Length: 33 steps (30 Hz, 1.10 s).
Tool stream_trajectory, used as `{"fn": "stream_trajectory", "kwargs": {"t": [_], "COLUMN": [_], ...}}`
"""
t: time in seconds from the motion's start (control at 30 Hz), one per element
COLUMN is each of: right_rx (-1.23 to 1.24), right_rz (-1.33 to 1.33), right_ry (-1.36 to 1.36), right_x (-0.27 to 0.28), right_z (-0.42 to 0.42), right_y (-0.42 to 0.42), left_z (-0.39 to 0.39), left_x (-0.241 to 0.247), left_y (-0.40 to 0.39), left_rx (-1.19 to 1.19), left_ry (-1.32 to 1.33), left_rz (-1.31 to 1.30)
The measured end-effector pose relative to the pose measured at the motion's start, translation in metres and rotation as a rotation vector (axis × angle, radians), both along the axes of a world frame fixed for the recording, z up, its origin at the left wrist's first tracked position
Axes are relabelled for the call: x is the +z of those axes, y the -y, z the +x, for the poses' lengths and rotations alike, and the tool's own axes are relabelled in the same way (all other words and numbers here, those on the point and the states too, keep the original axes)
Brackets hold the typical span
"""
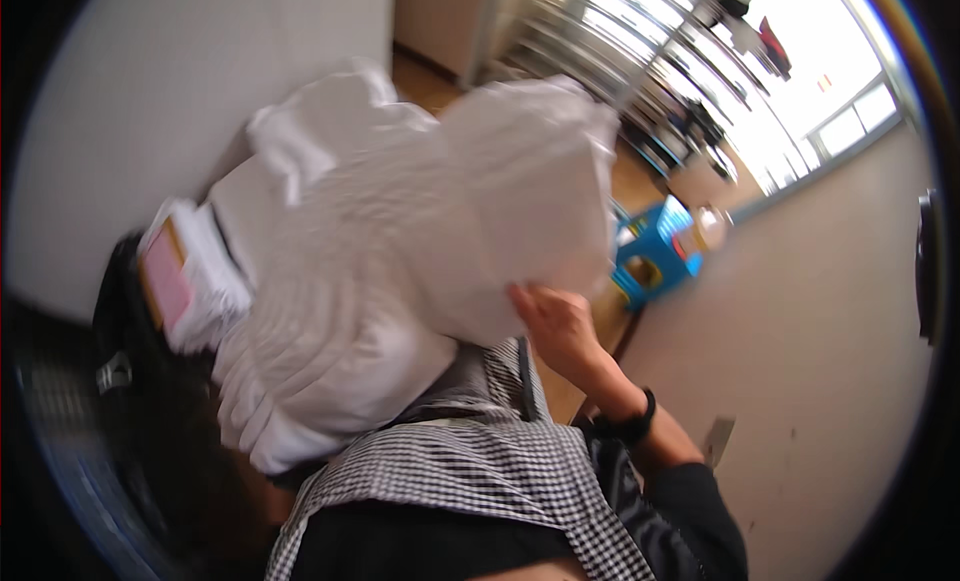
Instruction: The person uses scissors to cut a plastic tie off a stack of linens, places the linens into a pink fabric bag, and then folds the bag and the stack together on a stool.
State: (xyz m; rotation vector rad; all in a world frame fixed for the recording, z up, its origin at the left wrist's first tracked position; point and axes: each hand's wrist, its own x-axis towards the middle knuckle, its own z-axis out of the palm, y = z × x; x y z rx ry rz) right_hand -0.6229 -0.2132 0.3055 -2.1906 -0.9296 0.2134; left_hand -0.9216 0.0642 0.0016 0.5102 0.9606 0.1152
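A large heap of white, gathered fabric lies before me, with one wide piece raised at its right side. My right hand grips the lower right edge of that raised piece, and a black band is round the wrist. I cannot see my left hand; the white fabric and the frame's lower left lie on that side. Left of the heap is a white folded bundle with a pink patch on its end. A black-and-white checked apron covers my front.
A pale wall stands close on the right, and a light panel at the left. Beyond the fabric are a blue box, a clear container and a metal rack by bright windows. Dark things at lower left are blurred.
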Motion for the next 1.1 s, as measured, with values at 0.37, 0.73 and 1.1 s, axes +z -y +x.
{"fn": "stream_trajectory", "kwargs": {"t": [0.37,0.73,1.1], "right_rx": [-0.423,-1.054,-1.602], "right_rz": [0.07,0.246,0.415], "right_ry": [-0.19,-0.358,-0.542], "right_x": [-0.062,-0.163,-0.233], "right_z": [-0.016,-0.088,-0.186], "right_y": [0.035,0.2,0.278], "left_z": [0.115,0.211,0.357], "left_x": [0.009,0.028,0.057], "left_y": [-0.069,0.016,0.189], "left_rx": [-0.34,-0.603,-1.004], "left_ry": [-0.022,0.024,0.214], "left_rz": [0.058,0.092,0.016]}}
